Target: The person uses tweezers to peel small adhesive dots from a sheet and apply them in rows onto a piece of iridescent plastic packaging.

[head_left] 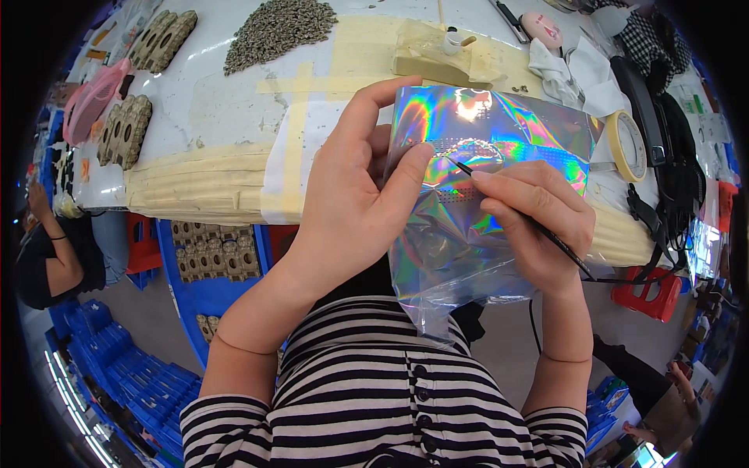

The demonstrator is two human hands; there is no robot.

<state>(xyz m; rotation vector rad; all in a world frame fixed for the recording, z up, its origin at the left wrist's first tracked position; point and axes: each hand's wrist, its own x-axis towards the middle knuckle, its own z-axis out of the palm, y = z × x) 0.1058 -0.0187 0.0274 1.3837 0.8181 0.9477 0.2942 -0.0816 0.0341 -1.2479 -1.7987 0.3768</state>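
My left hand is closed on the left edge of a shiny rainbow-silver foil sheet, thumb on its face and fingers behind. Loose clear film hangs from the sheet's lower part. Rows of tiny dots run across its middle; whether they are holes or stuck-on bits is too small to tell. In my right hand is a slim black pen-like tool, pinched near its front. Its fine pale tip points at the dots beside my left thumb, and I cannot tell whether it touches them.
A heap of small grey-brown pieces lies on the table. Tan moulded parts stand at left, more in a blue tray below. At right are a tape roll and black bag. A small cup tops a tape-covered block.
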